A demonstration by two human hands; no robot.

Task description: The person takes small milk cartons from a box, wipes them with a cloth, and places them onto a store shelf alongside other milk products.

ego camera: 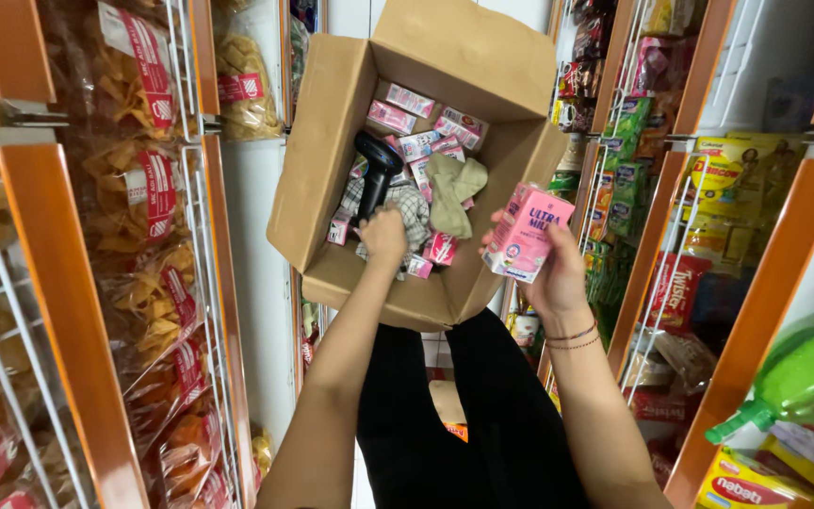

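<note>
Pink milk carton (526, 235) sits pinched in my right hand (558, 273), beside the cardboard box (332, 141). My left hand (383, 236) curls around the black scanner (376, 174) inside. I should lift slowly, holding tight.

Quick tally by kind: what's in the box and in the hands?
Pink cartons in the cardboard box: at least 9, some hidden
Pink carton in right hand: 1
Black scanner: 1
Cloths: 2, checked under left hand, olive
Total: at least 13
</note>
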